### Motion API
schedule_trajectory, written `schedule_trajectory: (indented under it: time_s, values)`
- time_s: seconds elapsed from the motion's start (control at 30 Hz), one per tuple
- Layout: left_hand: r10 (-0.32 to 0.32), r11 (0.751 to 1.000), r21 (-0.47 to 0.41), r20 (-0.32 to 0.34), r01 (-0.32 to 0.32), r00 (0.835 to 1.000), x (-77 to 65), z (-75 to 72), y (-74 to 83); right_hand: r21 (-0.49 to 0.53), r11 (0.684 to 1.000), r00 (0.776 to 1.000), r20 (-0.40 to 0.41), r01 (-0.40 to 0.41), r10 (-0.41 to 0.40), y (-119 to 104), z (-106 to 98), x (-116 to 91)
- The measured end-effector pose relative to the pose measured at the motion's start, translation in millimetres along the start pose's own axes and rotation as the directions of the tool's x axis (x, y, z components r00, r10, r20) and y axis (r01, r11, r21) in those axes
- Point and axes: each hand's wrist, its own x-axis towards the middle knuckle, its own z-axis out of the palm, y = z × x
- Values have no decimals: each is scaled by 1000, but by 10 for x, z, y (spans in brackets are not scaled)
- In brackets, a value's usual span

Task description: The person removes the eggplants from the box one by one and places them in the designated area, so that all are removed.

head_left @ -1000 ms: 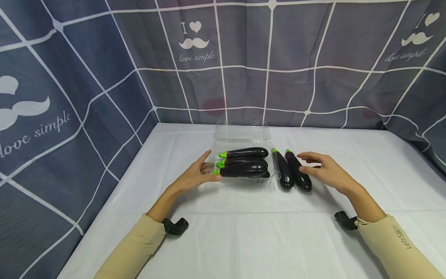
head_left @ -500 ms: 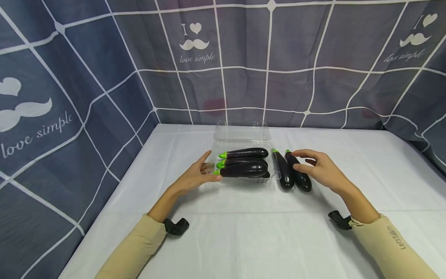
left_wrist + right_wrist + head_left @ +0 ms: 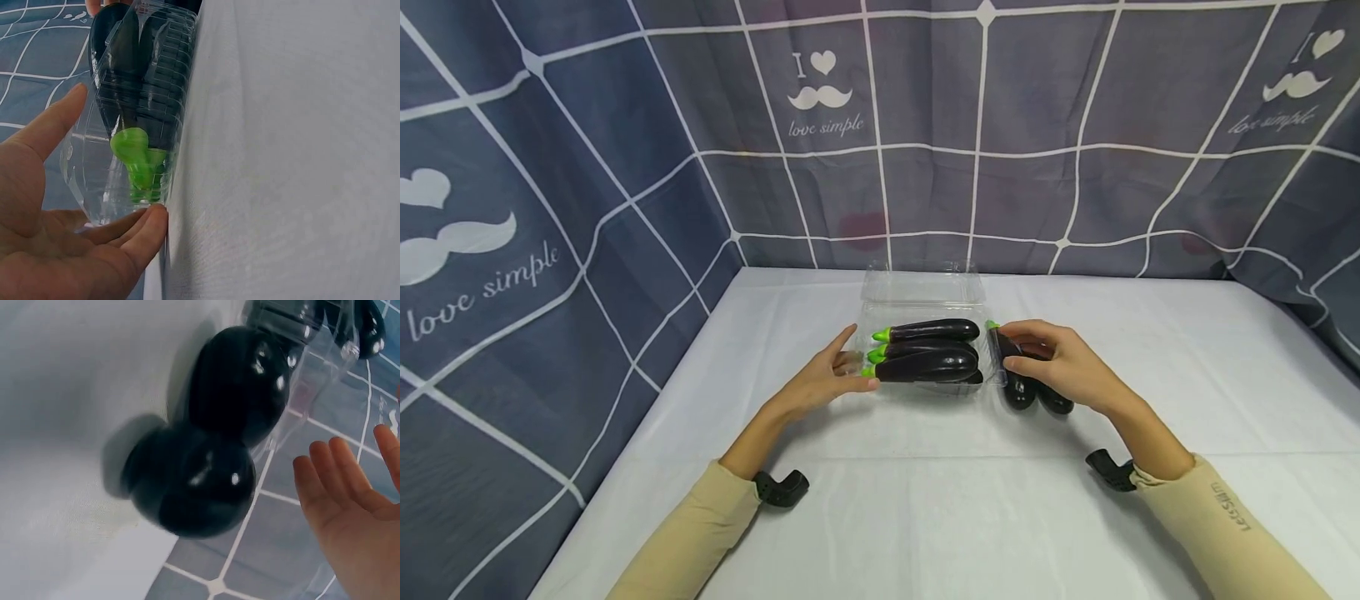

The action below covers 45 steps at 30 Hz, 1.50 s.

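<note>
A clear plastic clamshell box (image 3: 921, 288) lies with its lid folded back, several dark eggplants (image 3: 925, 365) with bright green stems inside. My left hand (image 3: 811, 385) is at the box's left end, thumb and fingers spread; in the left wrist view its fingertips touch the box wall (image 3: 94, 187). To the right of the box, two more eggplants lie side by side on the cloth, the nearer-to-box eggplant (image 3: 1019, 393) and the outer eggplant (image 3: 1056, 400). Over these two hovers my right hand (image 3: 1071, 367), its fingers apart from them in the right wrist view and partly hiding both.
A white cloth (image 3: 910, 508) covers the table. Behind and to the left hangs a grey-blue curtain (image 3: 925, 192) with white grid lines, meeting the table's back edge. Each wrist wears a black camera mount, such as the left mount (image 3: 782, 489).
My right hand has moved left, from beside the outer eggplant to above both loose ones. The left hand stays at the box, and the eggplants lie where they were.
</note>
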Motion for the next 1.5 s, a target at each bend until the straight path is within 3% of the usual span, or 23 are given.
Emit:
schedule_trajectory:
  time_s: [1.1,1.5]
  values:
    - [-7,1000,-5,-3,7,1000,22,2,-4,50,998,998,59,26,-29,-166,343,211]
    - [-12,1000,-19,-4,12,1000,29,1,-7,112,991,991,102,72,-84,-301,461,442]
